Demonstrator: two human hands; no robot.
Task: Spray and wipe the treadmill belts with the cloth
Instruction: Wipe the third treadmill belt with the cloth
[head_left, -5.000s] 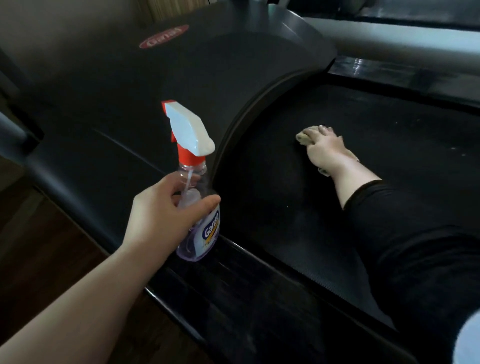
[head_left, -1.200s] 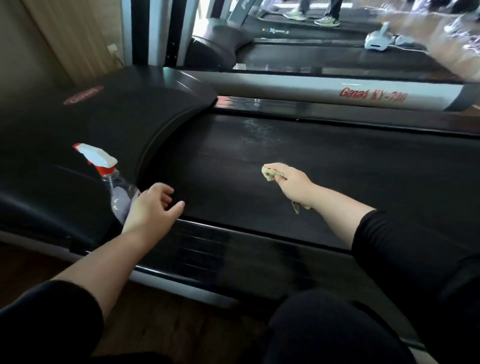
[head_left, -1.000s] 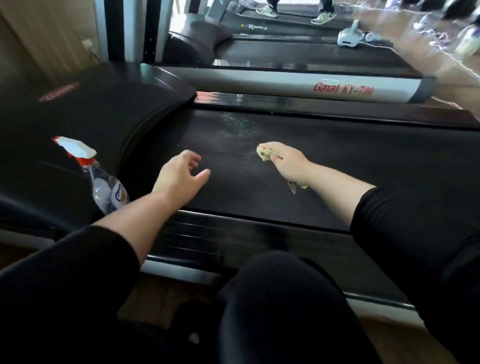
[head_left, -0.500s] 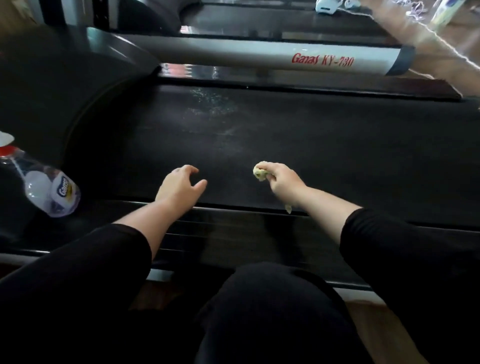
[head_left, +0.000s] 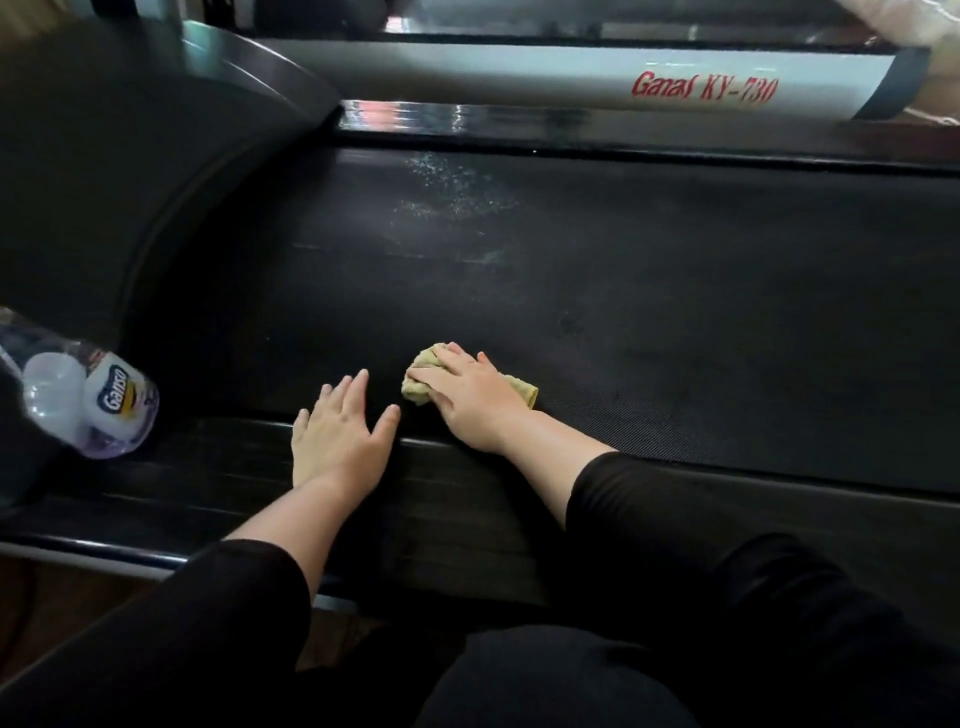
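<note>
A crumpled yellowish cloth is pressed on the black textured treadmill belt at 6 o'clock under the flattened right hand; the left hand is spread flat beside it on the belt edge. Spray droplets at 12 o'clock may be missed and dry streaked. The clear plastic spray bottle, tilted at 9 o'clock, could roll or leak; its fill cannot be judged.

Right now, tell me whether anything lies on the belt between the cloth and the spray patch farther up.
Nothing visible does. The right hand presses the cloth at the near edge of the belt; only bare belt runs from it to the spray patch. The left hand and the spray bottle sit left of that path.
</note>
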